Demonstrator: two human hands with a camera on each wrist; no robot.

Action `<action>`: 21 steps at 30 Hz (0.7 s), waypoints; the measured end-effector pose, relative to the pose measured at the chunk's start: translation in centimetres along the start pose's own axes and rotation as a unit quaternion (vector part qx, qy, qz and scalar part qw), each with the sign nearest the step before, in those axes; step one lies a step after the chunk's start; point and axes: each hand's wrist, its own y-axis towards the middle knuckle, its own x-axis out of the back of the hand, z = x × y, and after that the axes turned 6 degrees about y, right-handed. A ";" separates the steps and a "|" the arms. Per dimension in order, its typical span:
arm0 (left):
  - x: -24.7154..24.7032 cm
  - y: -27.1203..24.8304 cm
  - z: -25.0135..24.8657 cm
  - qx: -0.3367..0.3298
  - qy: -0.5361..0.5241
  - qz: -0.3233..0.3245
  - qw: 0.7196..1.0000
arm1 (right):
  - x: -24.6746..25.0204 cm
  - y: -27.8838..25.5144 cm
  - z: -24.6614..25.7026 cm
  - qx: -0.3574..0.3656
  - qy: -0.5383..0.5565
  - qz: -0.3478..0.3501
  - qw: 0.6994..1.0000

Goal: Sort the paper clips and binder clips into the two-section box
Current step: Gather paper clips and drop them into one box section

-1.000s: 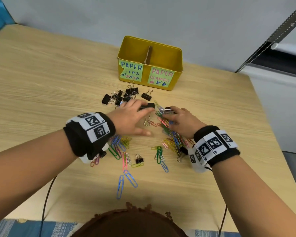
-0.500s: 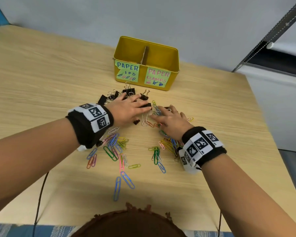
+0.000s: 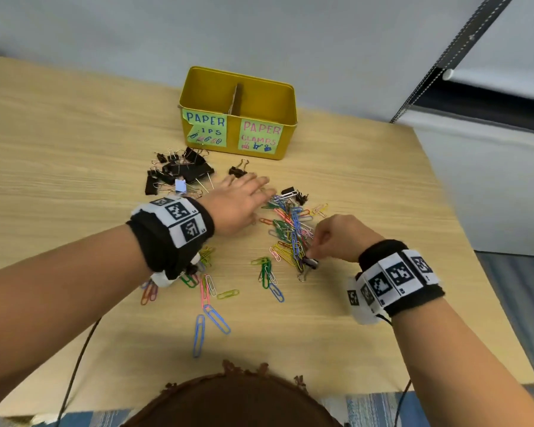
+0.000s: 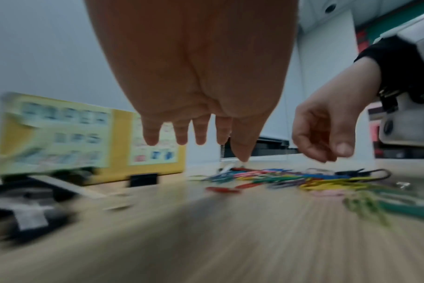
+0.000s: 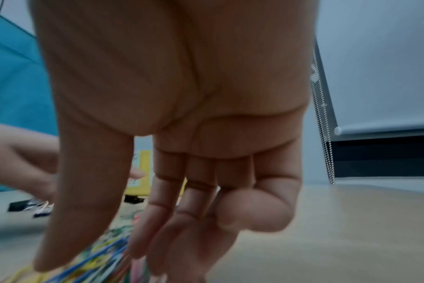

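yellow box [image 3: 285, 101], far edge of worktop | left green label [image 3: 206, 128]: "PAPER", below it "IPS", corner torn | right green label [image 3: 261, 134]: "PAPER CLAMPS"

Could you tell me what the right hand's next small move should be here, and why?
Probably close the right hand on the small black binder clip at its fingertips and lift it free of the coloured paper clips. It belongs in the yellow box, on the side labelled clamps.
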 end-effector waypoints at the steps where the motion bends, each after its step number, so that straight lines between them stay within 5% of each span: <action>1: -0.1 0.7 -1.1 -0.022 -0.002 0.000 1.000 | -0.5 -0.2 0.0 -0.001 -0.014 0.006 1.000; 7: 0.1 2.7 -3.7 -0.039 0.020 0.057 0.997 | 0.1 -1.4 -3.5 -0.123 -0.110 0.075 0.983; 13: -1.3 1.4 -4.3 -0.069 0.070 0.126 0.987 | -0.3 -1.0 -0.8 -0.060 -0.092 0.074 0.991; 18: -1.9 -1.2 -3.9 -0.100 0.077 0.150 0.981 | 0.4 -0.6 -2.0 -0.116 -0.178 0.120 0.970; 21: -1.2 -1.7 -3.7 -0.101 0.028 0.102 0.989 | 2.6 0.6 -2.4 -0.126 -0.173 0.060 0.975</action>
